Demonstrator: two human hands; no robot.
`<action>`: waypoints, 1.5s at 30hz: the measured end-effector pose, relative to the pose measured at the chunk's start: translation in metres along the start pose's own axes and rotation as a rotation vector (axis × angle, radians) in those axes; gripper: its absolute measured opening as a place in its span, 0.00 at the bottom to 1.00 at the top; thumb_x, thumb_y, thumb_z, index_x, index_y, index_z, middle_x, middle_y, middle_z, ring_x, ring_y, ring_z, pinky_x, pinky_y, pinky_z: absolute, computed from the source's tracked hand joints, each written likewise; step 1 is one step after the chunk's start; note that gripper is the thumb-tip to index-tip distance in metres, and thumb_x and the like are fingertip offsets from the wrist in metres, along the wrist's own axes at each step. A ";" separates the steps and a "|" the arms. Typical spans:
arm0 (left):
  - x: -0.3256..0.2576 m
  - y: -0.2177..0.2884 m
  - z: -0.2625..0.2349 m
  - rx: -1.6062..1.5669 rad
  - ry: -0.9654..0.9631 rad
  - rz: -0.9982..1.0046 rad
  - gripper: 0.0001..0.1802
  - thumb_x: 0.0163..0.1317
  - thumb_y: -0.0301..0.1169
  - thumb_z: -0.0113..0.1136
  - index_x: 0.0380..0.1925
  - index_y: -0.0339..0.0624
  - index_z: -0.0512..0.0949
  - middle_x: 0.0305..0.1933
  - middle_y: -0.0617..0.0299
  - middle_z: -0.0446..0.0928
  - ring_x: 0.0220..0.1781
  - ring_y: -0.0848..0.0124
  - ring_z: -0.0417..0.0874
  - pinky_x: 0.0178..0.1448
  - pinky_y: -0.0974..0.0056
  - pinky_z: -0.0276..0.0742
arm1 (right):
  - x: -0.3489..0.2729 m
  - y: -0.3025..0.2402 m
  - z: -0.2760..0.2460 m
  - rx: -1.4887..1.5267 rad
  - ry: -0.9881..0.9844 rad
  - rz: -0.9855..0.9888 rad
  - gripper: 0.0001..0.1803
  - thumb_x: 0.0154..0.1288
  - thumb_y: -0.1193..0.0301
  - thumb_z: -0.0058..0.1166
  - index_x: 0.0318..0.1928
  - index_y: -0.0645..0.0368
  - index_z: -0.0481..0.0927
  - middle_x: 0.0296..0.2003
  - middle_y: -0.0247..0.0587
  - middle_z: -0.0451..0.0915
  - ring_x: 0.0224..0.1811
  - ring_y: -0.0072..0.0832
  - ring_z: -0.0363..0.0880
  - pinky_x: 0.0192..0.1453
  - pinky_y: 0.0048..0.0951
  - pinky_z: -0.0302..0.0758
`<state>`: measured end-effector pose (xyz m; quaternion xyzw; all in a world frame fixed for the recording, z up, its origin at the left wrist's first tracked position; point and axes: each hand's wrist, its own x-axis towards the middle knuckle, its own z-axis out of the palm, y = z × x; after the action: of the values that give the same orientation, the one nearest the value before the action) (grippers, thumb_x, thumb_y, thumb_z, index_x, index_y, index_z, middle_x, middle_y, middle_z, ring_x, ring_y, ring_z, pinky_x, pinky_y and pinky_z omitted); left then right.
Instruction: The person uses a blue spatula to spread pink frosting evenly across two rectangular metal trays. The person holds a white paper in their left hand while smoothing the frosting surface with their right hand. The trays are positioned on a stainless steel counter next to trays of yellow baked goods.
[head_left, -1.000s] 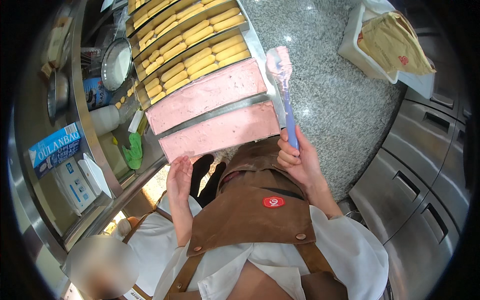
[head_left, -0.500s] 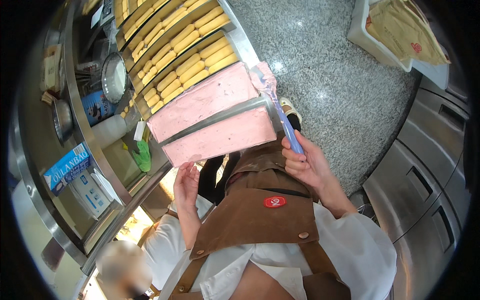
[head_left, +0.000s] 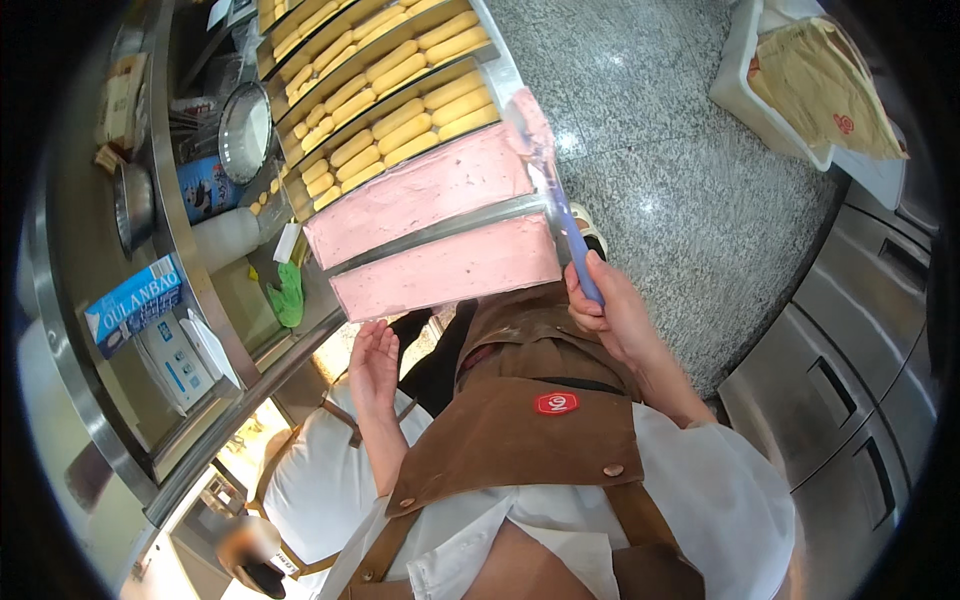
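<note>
My right hand [head_left: 622, 310] is wrapped round the handle of a blue-purple spatula [head_left: 570, 225]. The blade, smeared with pink cream, is at the right end of the farther pink-filled tin [head_left: 420, 195]. A second long tin [head_left: 450, 268], nearer me, also has a fairly smooth pink cream surface. My left hand [head_left: 374, 368] is palm up with loosely bent fingers, fingertips at this tin's near left corner; whether they touch it I cannot tell. Beyond the pink tins, rows of yellow finger biscuits [head_left: 402, 135] fill several narrow tins.
On the left stand a metal bowl [head_left: 134, 208], a round container of white stuff [head_left: 246, 132], a blue carton [head_left: 135, 305] and a green crumpled item [head_left: 288, 295]. A white bin [head_left: 737, 85] holds brown paper at the upper right. Steel drawers [head_left: 800, 370] line the right. A co-worker [head_left: 320, 475] is lower left.
The spatula's blade has moved away from me, past the right end of the farther pink tin. My left hand stays by the near tin's corner. The whole view has shifted slightly.
</note>
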<state>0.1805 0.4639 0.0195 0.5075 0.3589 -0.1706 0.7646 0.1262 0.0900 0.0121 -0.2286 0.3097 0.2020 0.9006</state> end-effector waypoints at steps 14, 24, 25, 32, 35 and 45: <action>0.059 0.047 -0.069 0.223 -0.054 0.290 0.08 0.64 0.25 0.50 0.42 0.35 0.73 0.44 0.56 0.77 0.44 0.72 0.76 0.53 0.69 0.72 | 0.035 0.114 0.050 -1.126 0.836 -0.548 0.20 0.75 0.57 0.34 0.39 0.63 0.69 0.22 0.56 0.72 0.25 0.52 0.73 0.30 0.46 0.66; 0.061 0.058 -0.089 0.266 -0.150 0.250 0.07 0.64 0.24 0.50 0.41 0.37 0.73 0.44 0.57 0.77 0.44 0.72 0.76 0.53 0.67 0.71 | 0.054 0.130 0.051 -1.333 1.018 -0.572 0.18 0.74 0.57 0.35 0.43 0.61 0.68 0.24 0.60 0.78 0.29 0.59 0.77 0.33 0.54 0.68; 0.060 0.058 -0.089 0.276 -0.150 0.252 0.07 0.64 0.24 0.49 0.41 0.37 0.73 0.44 0.57 0.77 0.44 0.72 0.76 0.53 0.67 0.71 | 0.054 0.130 0.050 -1.356 1.019 -0.567 0.18 0.74 0.57 0.35 0.43 0.60 0.68 0.24 0.60 0.78 0.29 0.59 0.77 0.33 0.54 0.68; 0.061 0.054 -0.098 0.266 -0.180 0.230 0.08 0.64 0.24 0.48 0.41 0.37 0.73 0.45 0.57 0.78 0.45 0.72 0.76 0.53 0.68 0.70 | 0.059 0.132 0.050 -1.474 1.002 -0.536 0.17 0.74 0.57 0.35 0.42 0.60 0.67 0.24 0.61 0.77 0.29 0.60 0.77 0.33 0.55 0.68; 0.059 0.054 -0.099 0.263 -0.186 0.229 0.08 0.64 0.24 0.48 0.41 0.37 0.73 0.44 0.57 0.78 0.45 0.73 0.76 0.53 0.68 0.70 | 0.064 0.140 0.052 -1.476 0.992 -0.538 0.17 0.73 0.57 0.36 0.41 0.60 0.66 0.23 0.61 0.77 0.28 0.60 0.76 0.32 0.56 0.68; 0.055 0.056 -0.105 0.286 -0.220 0.217 0.07 0.65 0.24 0.48 0.41 0.37 0.73 0.44 0.59 0.77 0.44 0.75 0.76 0.53 0.69 0.71 | 0.083 0.167 0.080 -1.489 0.958 -0.489 0.17 0.73 0.57 0.36 0.40 0.59 0.66 0.21 0.60 0.77 0.26 0.60 0.76 0.32 0.55 0.69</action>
<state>0.2136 0.5883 -0.0070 0.6248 0.1885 -0.1908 0.7333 0.1392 0.2874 -0.0333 -0.8681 0.3830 0.0366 0.3138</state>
